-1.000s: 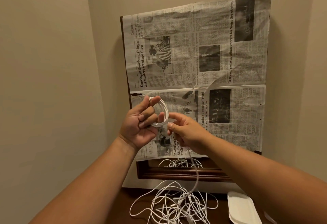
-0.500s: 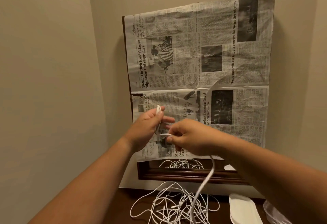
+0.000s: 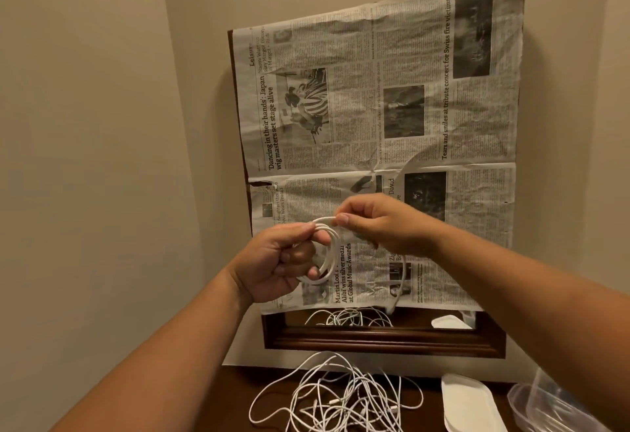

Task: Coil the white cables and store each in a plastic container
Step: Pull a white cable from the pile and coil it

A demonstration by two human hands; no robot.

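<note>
A white cable coil point(image 3: 329, 254) of several loops hangs in front of the newspaper, at chest height. My left hand point(image 3: 279, 263) holds the coil, its thumb and fingers curled through the loops. My right hand point(image 3: 378, 223) pinches the cable at the coil's top. The free tail point(image 3: 399, 290) drops from under my right hand down to about the mirror's lower frame. A tangled pile of white cables point(image 3: 341, 397) lies on the dark table below. A clear plastic container point(image 3: 552, 404) stands at the bottom right.
A newspaper point(image 3: 392, 107) covers a dark-framed mirror point(image 3: 381, 343) on the beige wall; the mirror's lower strip reflects the cables. White lids point(image 3: 470, 404) lie stacked right of the pile. A wall runs close on the left.
My right hand has risen from below the coil to its top, laying another loop. The coil in my left hand now shows as a wide ring. The tail has been drawn up off the pile.
</note>
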